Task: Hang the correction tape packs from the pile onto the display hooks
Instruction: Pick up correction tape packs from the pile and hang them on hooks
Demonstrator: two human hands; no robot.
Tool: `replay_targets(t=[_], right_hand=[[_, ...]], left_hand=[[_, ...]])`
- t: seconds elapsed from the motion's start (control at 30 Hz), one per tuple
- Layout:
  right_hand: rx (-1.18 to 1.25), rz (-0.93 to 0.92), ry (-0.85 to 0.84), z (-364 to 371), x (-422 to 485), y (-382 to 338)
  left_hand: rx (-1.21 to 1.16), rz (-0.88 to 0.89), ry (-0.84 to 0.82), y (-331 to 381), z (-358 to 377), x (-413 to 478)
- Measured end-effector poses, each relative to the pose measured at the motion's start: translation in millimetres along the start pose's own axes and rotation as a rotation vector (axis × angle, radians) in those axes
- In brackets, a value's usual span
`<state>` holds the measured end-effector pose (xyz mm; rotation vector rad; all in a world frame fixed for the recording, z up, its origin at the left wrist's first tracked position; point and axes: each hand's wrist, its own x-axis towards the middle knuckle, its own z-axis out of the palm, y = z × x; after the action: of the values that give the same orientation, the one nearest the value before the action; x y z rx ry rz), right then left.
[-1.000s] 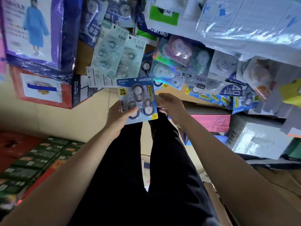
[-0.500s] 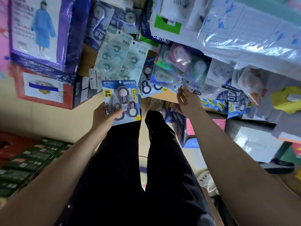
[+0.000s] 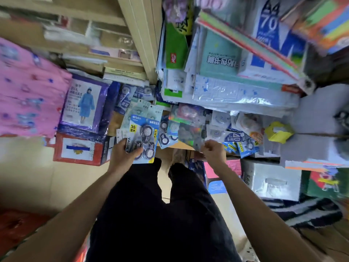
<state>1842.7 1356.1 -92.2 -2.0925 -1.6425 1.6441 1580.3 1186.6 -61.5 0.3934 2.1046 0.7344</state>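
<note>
A blue correction tape pack (image 3: 143, 137) with three dark tape rollers and a yellow "36" label is upright in my left hand (image 3: 122, 156), gripped at its lower left corner. Behind it, a pile of correction tape packs (image 3: 188, 118) spreads across a low ledge: pale green ones on the left, shiny holographic ones in the middle, blue "40" packs (image 3: 234, 138) on the right. My right hand (image 3: 214, 153) has its fingers curled at the lower edge of a shiny pack (image 3: 188, 135). Motion blur hides whether they grip it. I see no display hook clearly.
A purple raincoat pack (image 3: 85, 104) lies on a red box (image 3: 75, 148) at the left, beside pink fabric (image 3: 28, 91). Stacked paper packs (image 3: 236, 87) overhang the pile. Grey boxes (image 3: 273, 180) stand at the right. My legs in black trousers (image 3: 151, 214) fill the lower middle.
My right hand let go of the blue pack, reached into the pile, then drew back with fingers curled. My left hand kept the pack. The camera tilted up, showing more shelving.
</note>
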Motion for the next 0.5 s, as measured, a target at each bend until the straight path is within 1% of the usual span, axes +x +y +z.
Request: replay_targets(t=[0.13,0.23,0.37,0.43,0.5], right_hand=[[-0.101,-0.200,0.020,-33,-24,-41],[-0.146,-0.350,-0.005,-56,-44,-75],[-0.169,-0.529,0.016,-88,-78,-122],[-0.156,-0.621,0.052,-105,-99,-156],[-0.154,-0.698,0.091,-121,-120,-189]], left_hand=[[0.056,0.127,0.053,38,-22,-25],[0.085,0.236,0.067,69,-44,-39],[0.074,0.424,0.109,121,-82,-59],[0.043,0.553,0.170,155,-107,-66],[0.027,0.701,0.190,191,-133,-72]])
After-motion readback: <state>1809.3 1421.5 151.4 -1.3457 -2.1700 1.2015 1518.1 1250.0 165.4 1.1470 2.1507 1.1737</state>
